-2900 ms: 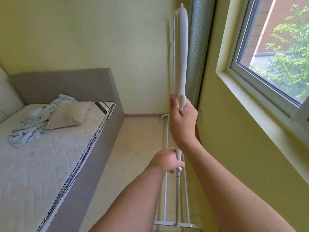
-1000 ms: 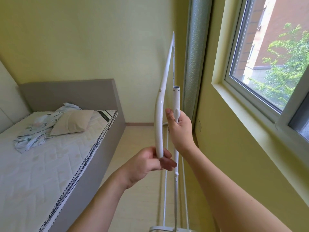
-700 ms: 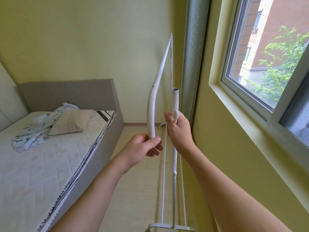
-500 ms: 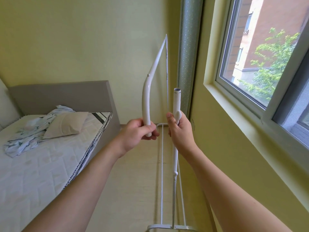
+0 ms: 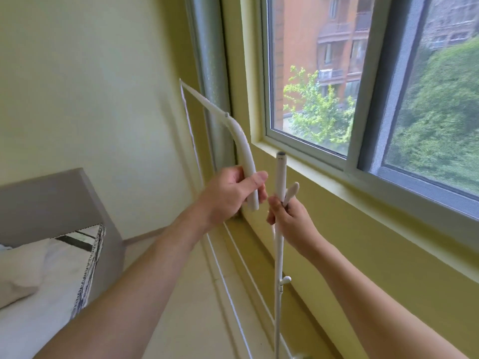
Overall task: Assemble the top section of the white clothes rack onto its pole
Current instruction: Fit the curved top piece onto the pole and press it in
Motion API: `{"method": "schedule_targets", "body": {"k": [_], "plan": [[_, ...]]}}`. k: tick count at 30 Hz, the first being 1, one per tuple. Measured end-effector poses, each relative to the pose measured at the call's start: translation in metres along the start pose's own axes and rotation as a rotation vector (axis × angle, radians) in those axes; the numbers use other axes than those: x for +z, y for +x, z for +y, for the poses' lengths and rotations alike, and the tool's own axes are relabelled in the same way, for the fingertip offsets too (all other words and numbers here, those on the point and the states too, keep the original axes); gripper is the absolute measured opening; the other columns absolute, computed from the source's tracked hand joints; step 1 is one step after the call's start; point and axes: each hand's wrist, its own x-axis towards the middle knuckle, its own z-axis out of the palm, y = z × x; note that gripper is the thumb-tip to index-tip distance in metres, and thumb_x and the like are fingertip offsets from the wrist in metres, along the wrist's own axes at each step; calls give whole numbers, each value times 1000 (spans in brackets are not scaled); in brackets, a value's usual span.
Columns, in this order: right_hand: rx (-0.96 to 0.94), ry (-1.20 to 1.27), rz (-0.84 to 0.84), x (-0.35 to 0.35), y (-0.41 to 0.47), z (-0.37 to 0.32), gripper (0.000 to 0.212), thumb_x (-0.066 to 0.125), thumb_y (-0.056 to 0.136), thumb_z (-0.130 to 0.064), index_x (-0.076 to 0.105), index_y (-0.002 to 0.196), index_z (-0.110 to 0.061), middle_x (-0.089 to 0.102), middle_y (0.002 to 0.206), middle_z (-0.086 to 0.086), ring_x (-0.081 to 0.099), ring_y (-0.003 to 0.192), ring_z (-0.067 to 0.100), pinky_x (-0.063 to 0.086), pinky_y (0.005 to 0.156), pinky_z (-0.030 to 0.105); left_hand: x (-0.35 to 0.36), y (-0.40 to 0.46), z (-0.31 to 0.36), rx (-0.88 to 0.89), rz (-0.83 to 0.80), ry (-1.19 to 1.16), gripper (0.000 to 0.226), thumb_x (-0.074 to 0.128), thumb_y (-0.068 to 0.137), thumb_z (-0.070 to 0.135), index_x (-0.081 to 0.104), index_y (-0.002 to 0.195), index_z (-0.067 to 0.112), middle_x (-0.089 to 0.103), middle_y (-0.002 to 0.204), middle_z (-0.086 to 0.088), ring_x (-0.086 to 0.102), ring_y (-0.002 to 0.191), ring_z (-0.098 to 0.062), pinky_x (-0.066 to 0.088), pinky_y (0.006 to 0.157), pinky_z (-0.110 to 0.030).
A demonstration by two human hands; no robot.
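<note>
The white clothes rack's top section point(image 5: 241, 146), a curved white tube with a thin rail running off its far end, tilts up and to the left. My left hand point(image 5: 230, 195) grips its lower end, which hangs free just left of the pole. The upright white pole point(image 5: 280, 174) stands by the window wall with its open top end bare. My right hand point(image 5: 287, 216) holds the pole a little below that end, beside a small white peg point(image 5: 291, 193). The two parts are apart.
A window point(image 5: 363, 94) and its sill run along the right. A grey-green curtain point(image 5: 211, 73) hangs in the corner. The bed point(image 5: 51, 250) with a pillow fills the lower left. The rack's thin lower rails point(image 5: 233, 286) run along the floor by the wall.
The top section, earlier seated on the pole, has come off. My left hand has carried it up and rightward beside the pole's open end. The view has swung right towards the window.
</note>
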Motion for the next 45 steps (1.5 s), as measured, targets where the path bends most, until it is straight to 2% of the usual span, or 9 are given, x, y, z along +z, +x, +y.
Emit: {"method": "schedule_targets", "body": {"k": [5, 9, 14, 17, 24, 31, 35, 41, 45], "plan": [[64, 73, 76, 4, -17, -12, 19, 46, 103, -29, 52, 88, -18, 55, 71, 0, 59, 65, 15, 51, 67, 24, -17, 19, 15, 137, -160, -1, 35, 65, 94, 35, 75, 77, 6, 76, 75, -10, 73, 72, -20, 57, 69, -26], [72, 168, 103, 5, -26, -16, 20, 47, 104, -27, 50, 88, -14, 49, 64, -2, 48, 61, 17, 46, 70, 39, -20, 31, 20, 228, -197, 1, 34, 66, 95, 26, 76, 78, -1, 77, 72, -11, 74, 66, -19, 54, 60, -21], [50, 261, 218, 13, -34, -18, 28, 51, 95, -37, 48, 88, -9, 43, 58, -10, 41, 53, 9, 42, 59, 27, -17, 49, 25, 298, -150, -95, 31, 66, 94, 19, 74, 69, 3, 74, 63, -8, 71, 58, -19, 55, 55, -24], [30, 265, 292, 21, -30, -18, 32, 53, 93, -41, 45, 81, -12, 38, 58, -8, 38, 49, 9, 39, 52, 21, -15, 60, 29, 327, -185, -108, 33, 68, 93, 17, 74, 70, -5, 74, 62, -9, 72, 56, -21, 57, 53, -28], [58, 189, 478, 38, -21, -17, 41, 55, 91, -50, 43, 70, -17, 38, 52, -3, 34, 47, 14, 34, 49, 28, -19, 92, 34, 407, -220, -200, 31, 67, 91, 15, 72, 68, -5, 70, 52, -3, 67, 46, -17, 53, 43, -26], [145, 87, 652, 59, -13, -30, 36, 61, 97, -30, 42, 70, -14, 39, 49, -1, 35, 42, 14, 36, 46, 27, -26, 107, 28, 491, -284, -265, 30, 68, 89, 14, 72, 62, 3, 69, 50, -1, 68, 44, -17, 52, 40, -25], [189, 54, 713, 65, -13, -37, 37, 60, 97, -26, 41, 68, -15, 38, 48, 0, 35, 40, 14, 37, 45, 24, -28, 110, 32, 504, -291, -275, 27, 68, 90, 15, 72, 69, -2, 69, 53, -3, 69, 47, -19, 59, 43, -34], [194, 57, 700, 76, -9, -36, 36, 60, 97, -26, 41, 69, -16, 38, 47, -3, 34, 41, 14, 35, 45, 26, -29, 109, 38, 514, -305, -281, 29, 68, 88, 15, 71, 69, -6, 71, 57, -13, 71, 55, -38, 59, 47, -50], [187, 60, 702, 80, -7, -36, 34, 60, 97, -26, 43, 71, -12, 37, 49, 0, 33, 41, 14, 33, 44, 26, -31, 110, 35, 514, -303, -267, 29, 68, 88, 14, 70, 66, -5, 69, 53, -7, 71, 53, -35, 60, 47, -49]]}}
